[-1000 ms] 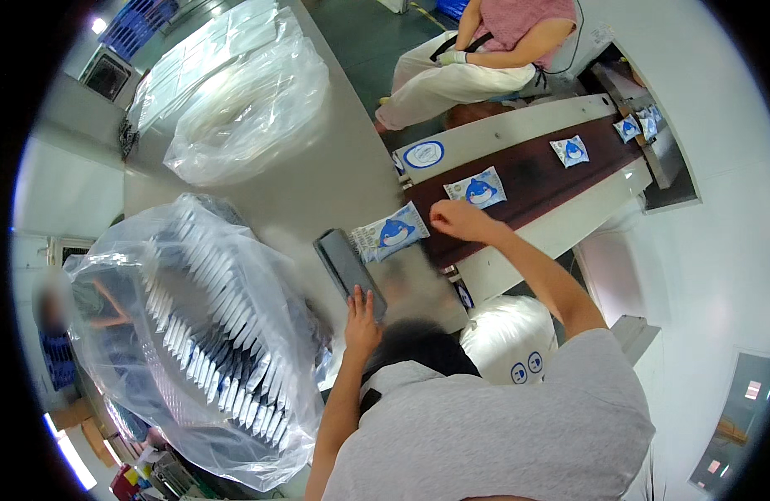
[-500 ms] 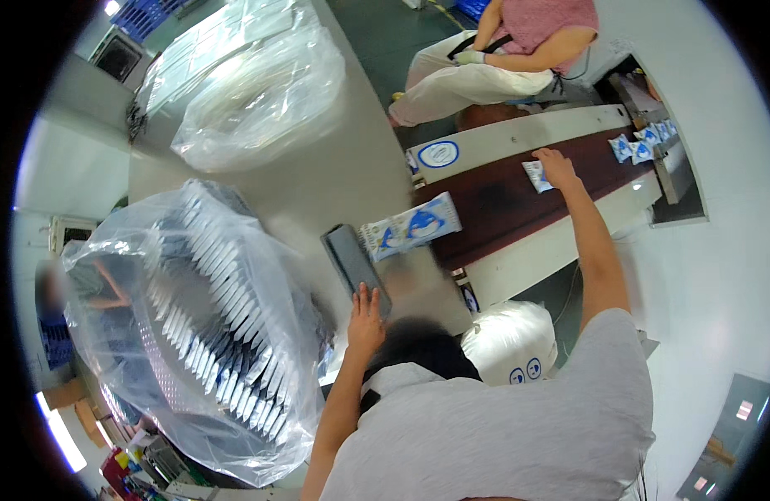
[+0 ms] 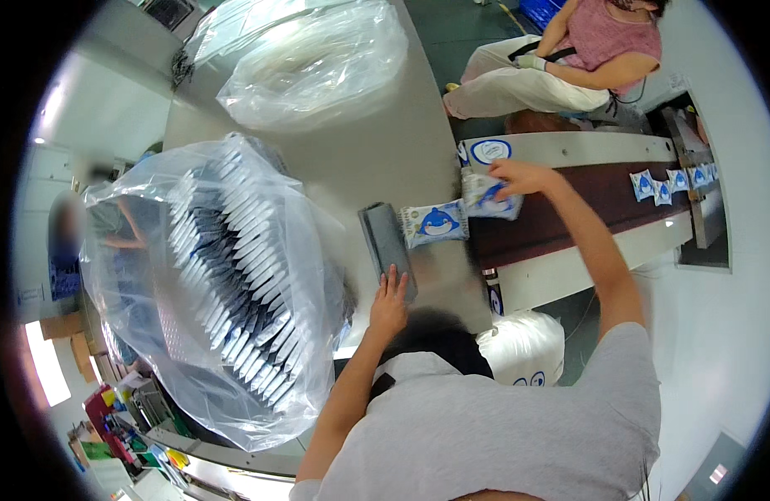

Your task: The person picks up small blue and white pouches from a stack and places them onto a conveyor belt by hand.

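Observation:
My left hand rests with its fingers stretched out on the near end of a long dark grey block on the table. Just right of the block lies a blue-and-white pillow-shaped packet with a whale picture. A second such packet adjoins it at the left end of the dark red conveyor belt. My right hand has this one by its upper edge, the fingers bent over it. Left of the block, a large clear plastic bag holds rows of upright packets.
More packets lie at the belt's far right end. Folded clear plastic covers the back of the metal table. A person in a pink top sits beyond the belt. A white sack stands below it.
My right hand has moved left along the belt with a packet, reaching the belt's left end. My left hand stays on the grey block. The whole view has shifted.

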`<state>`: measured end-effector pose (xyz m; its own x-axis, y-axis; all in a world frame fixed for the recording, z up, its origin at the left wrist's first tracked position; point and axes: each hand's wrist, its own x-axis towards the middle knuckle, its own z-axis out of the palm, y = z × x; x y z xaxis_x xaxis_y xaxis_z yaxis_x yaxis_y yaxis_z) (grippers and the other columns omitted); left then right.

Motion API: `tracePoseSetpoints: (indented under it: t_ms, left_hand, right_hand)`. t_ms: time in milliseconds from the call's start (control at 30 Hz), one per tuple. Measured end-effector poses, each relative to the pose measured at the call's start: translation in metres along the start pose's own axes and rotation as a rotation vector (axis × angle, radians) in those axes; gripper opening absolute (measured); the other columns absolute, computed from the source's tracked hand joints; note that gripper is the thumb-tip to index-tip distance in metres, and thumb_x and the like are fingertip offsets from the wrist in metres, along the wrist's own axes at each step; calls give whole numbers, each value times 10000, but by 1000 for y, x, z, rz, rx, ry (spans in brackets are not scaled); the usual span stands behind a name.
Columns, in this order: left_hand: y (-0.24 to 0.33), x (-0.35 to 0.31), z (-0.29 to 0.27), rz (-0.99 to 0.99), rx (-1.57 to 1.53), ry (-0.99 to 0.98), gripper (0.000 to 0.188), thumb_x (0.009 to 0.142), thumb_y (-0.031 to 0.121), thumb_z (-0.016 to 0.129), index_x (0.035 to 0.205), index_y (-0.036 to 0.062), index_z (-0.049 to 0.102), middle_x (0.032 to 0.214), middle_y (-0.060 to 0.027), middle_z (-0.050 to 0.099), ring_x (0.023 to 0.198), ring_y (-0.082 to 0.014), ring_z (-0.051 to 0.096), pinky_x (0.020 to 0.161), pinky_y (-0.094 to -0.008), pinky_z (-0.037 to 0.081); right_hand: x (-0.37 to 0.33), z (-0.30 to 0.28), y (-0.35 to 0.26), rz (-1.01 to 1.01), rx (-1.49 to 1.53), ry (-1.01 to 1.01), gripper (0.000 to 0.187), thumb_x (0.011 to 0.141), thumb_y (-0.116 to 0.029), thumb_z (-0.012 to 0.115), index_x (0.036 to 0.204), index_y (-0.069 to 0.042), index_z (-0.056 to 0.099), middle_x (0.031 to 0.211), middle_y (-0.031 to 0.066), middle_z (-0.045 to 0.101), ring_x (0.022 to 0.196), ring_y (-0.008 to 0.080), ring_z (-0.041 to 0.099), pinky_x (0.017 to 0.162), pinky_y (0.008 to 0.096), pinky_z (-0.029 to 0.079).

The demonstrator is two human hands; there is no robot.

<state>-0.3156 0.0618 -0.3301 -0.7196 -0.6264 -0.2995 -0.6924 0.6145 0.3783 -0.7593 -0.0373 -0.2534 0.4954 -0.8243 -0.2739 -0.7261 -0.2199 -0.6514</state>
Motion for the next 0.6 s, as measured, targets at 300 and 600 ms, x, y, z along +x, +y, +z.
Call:
tracePoseSetpoints:
  t_ms: [300, 600]
  left_hand:
    - [4, 1, -1, -86, -62, 10, 866, 674, 27, 630, 1444, 130, 247, 1530, -140, 81, 1357, -371, 244, 1047, -443, 325]
    - [-3, -7, 20, -47, 41, 159, 849, 706, 115, 645, 1443, 91, 225, 1528, -171, 64, 1343, -382, 275, 1030, -437, 348]
  right_hand:
    - [109, 123, -78, 343, -234, -363, 966, 423, -501, 854, 1144, 46, 517, 1135, 248, 562, 1099, 364, 516, 866, 406, 457]
    - [21, 170, -161, 787, 275, 249, 862, 519, -368, 853, 1160, 16, 422, 1090, 199, 589, 1002, 318, 595, 861, 358, 469]
